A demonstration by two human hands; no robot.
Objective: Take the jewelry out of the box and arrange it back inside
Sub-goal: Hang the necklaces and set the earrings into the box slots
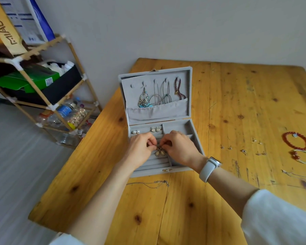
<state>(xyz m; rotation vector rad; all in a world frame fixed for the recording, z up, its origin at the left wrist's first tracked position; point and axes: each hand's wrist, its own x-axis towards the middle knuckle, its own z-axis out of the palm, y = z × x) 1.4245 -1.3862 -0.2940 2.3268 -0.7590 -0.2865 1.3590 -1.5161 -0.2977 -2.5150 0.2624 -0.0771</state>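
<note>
- The plank table (237, 103), knotty and golden, fills the right of the frame, with a red bead bracelet (295, 140) at its right edge, likely awaiting its turn.
- I see the grey velvet jewelry box (184, 106) open at centre, lid propped so hooks hang necklaces.
- My left hand (140, 149) and right hand (180, 147) pinch teardrop earrings (159, 152), seating them in the soft ring rolls.

open jewelry box (195, 131) on table (237, 106), lid upright behind tray. both hands over ring rolls: left hand (140, 149) left, right hand (179, 147) right, drop earrings (159, 152) between. chain (148, 183) before box; bracelets (296, 141) far right.
</note>
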